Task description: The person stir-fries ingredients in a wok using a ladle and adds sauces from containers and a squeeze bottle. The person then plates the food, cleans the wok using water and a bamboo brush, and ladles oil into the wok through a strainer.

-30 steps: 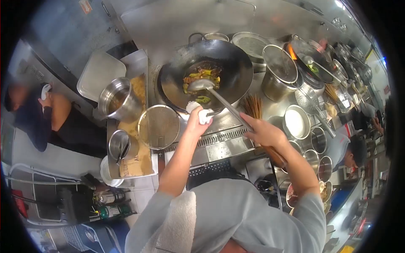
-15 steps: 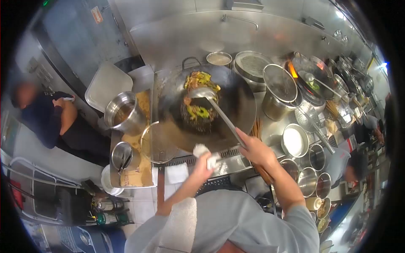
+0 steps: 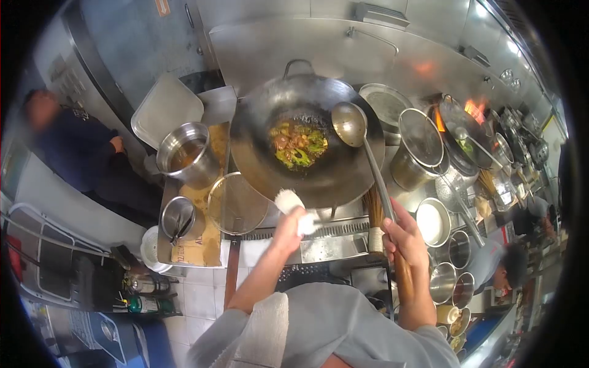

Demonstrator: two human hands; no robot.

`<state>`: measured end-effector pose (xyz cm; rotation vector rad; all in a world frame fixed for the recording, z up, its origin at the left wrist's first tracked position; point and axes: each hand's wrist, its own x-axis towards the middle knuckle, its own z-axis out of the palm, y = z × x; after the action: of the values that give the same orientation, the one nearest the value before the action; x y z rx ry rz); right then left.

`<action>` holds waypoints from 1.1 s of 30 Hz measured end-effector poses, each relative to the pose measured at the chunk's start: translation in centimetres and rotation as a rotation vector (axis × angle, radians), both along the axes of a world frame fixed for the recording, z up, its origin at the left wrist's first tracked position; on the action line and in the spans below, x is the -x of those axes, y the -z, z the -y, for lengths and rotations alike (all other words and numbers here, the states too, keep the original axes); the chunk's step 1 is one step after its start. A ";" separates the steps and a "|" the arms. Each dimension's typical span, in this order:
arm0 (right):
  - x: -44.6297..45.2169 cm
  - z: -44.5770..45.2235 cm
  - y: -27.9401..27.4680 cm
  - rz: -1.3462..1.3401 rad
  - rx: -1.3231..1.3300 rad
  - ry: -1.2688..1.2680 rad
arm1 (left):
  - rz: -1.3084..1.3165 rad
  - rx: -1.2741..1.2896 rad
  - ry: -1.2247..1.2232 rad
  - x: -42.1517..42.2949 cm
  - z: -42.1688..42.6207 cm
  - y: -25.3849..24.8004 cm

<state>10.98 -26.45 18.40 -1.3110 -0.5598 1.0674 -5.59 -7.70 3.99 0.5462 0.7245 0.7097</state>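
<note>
My left hand (image 3: 287, 232) is closed around a folded white cloth (image 3: 287, 201) at the near rim of a large dark wok (image 3: 254, 138); whether it also grips a wok handle under the cloth is hidden. Green vegetables and brown pieces (image 3: 299, 147) lie together at the wok's bottom. A long-handled metal ladle (image 3: 350, 124) is in my right hand (image 3: 406, 239), fingers wrapped round its wooden grip. The ladle's bowl hangs over the wok's right inner wall, apart from the food.
Left of the wok stand a steel pot (image 3: 184, 153), a smaller pot with utensils (image 3: 179, 221) and a round strainer (image 3: 236, 205). To the right are a strainer over a pot (image 3: 421, 138), a white-filled bowl (image 3: 432, 222) and another wok near flames (image 3: 454, 116). A person (image 3: 80, 147) stands at left.
The ladle has lifted off the food and moved right, with my right hand lower and nearer me. The wok tilts more toward me, and the food has gathered into one heap.
</note>
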 end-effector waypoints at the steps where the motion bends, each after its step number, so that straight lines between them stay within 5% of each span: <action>1: 0.0 -0.8 0.6 -0.031 0.007 0.011 | -0.054 -0.204 -0.014 -0.2 0.2 2.8; 4: 2.1 -3.5 1.8 -0.232 0.067 0.036 | -0.205 -0.377 -0.077 -1.5 0.5 6.6; 8: 6.4 -6.3 1.2 -0.750 -0.129 -0.005 | -0.300 -0.344 -0.057 -0.6 -0.6 2.3; 15: 6.1 -8.2 2.7 -1.026 -0.103 -0.033 | 0.039 0.013 0.112 -0.4 -0.3 7.6; 20: 2.0 -5.2 3.8 -1.335 -0.178 -0.229 | 0.066 0.136 0.080 -1.2 1.1 5.8; 25: -0.5 -0.7 5.4 -1.338 -0.372 -0.229 | 0.102 0.239 0.105 -1.3 0.5 5.5; 30: -1.4 -2.3 7.9 -0.755 -0.191 -0.152 | 0.118 0.279 0.148 0.1 -0.8 3.6; 33: 0.8 -1.6 9.2 -0.943 -0.316 -0.097 | 0.061 0.184 0.232 1.4 -2.8 4.4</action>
<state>10.19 -24.86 9.21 -0.4076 -0.0603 1.4543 -6.95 -4.94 -0.38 0.4300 0.6490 0.4367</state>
